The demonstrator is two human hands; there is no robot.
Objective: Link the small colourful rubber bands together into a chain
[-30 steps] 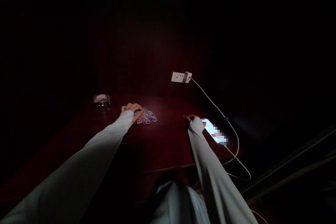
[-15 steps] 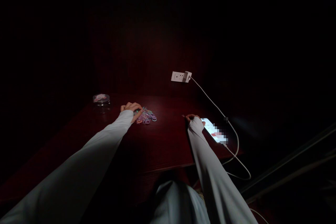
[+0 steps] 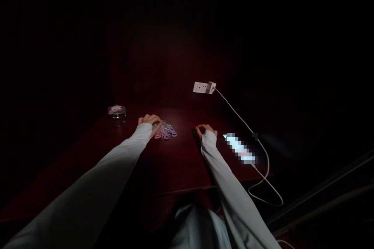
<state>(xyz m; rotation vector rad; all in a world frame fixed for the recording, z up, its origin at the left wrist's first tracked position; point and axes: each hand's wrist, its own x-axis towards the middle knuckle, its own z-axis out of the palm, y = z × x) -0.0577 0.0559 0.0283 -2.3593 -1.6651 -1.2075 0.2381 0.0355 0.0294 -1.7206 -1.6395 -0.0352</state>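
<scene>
A small heap of colourful hair ties (image 3: 166,130), mostly purple and pink with some green and orange, lies on the dark red wooden table (image 3: 172,167). My left hand (image 3: 149,120) rests at the heap's left edge, thumb and forefinger closed together against the ties. Whatever they pinch is hidden among the heap. To the right of the heap, my right hand (image 3: 206,130) is just over the table with its fingers curled and thumb and forefinger meeting. Anything between those fingertips is too small and dark to make out.
A lit phone (image 3: 239,149) lies right of my right hand, its white cable (image 3: 238,113) looping to a charger in the wall socket (image 3: 201,87). A round clear container (image 3: 117,111) stands at the back left. The surroundings are very dark.
My right hand has moved left, away from the phone and toward the heap. My left hand stays at the heap. The whole view has shifted slightly.
</scene>
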